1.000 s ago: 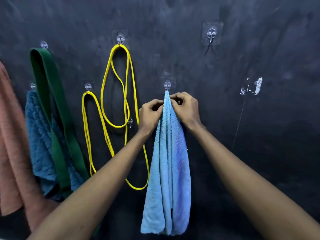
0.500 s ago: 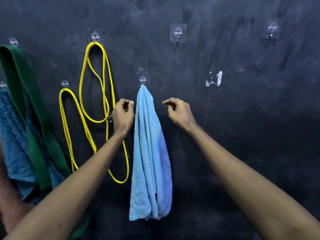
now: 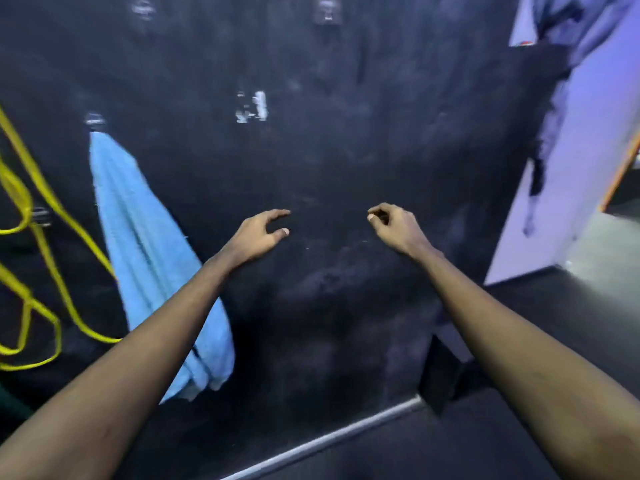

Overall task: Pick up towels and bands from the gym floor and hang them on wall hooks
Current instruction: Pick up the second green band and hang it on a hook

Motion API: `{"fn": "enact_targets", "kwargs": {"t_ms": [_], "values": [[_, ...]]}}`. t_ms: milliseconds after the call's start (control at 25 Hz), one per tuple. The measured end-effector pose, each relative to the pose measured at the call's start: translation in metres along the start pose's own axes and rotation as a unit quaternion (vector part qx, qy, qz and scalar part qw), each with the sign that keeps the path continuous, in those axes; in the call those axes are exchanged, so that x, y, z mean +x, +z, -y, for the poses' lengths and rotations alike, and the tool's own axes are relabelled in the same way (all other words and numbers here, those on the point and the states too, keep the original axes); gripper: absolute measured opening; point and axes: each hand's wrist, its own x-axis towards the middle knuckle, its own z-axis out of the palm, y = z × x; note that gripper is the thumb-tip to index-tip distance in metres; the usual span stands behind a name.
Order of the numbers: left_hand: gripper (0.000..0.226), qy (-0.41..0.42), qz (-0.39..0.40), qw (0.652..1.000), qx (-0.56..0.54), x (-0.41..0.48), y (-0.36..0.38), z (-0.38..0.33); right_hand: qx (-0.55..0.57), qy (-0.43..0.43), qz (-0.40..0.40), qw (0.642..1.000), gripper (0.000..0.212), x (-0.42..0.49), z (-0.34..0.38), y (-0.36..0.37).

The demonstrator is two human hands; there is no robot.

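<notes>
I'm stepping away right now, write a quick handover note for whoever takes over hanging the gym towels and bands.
Left hand: empty, fingers loosely open, held in front of the black wall.
Right hand: empty, fingers curled, also clear of everything.
Light blue terry towel: hanging from a clear adhesive hook at the left, draping free.
Thin yellow rubber bands: looped on the wall further left, partly out of frame.
Done: blue towel and yellow bands are up.
Left: two blurred hooks near the top edge look free. The dark floor in view shows no towels or bands, so check the rest of the gym.
</notes>
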Motion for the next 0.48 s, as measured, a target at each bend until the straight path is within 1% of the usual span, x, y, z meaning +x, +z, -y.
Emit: {"fn": "enact_targets", "kwargs": {"t_ms": [120,240,320,400,480], "values": [[0.049,0.015,0.066,0.997,-0.034,0.026,0.064,-0.049,-0.032,0.06,-0.009,0.998,0.04,-0.028,-0.063,-0.057],[0.054,0.055,0.161,0.985,-0.038,0.056,0.139,-0.097,-0.071,0.136,-0.024,0.988,0.051,-0.069,-0.134,-0.121],[0.056,0.082,0.217,0.972,-0.039,0.079,0.188,-0.132,-0.092,0.194,-0.042,0.976,0.056,-0.101,-0.182,-0.166],[0.056,0.106,0.24,0.964,-0.043,0.102,0.231,-0.163,-0.111,0.245,-0.062,0.961,0.057,-0.13,-0.222,-0.207],[0.057,0.142,0.266,0.952,-0.047,0.125,0.281,-0.205,-0.123,0.31,-0.093,0.938,0.057,-0.162,-0.261,-0.252]]}}
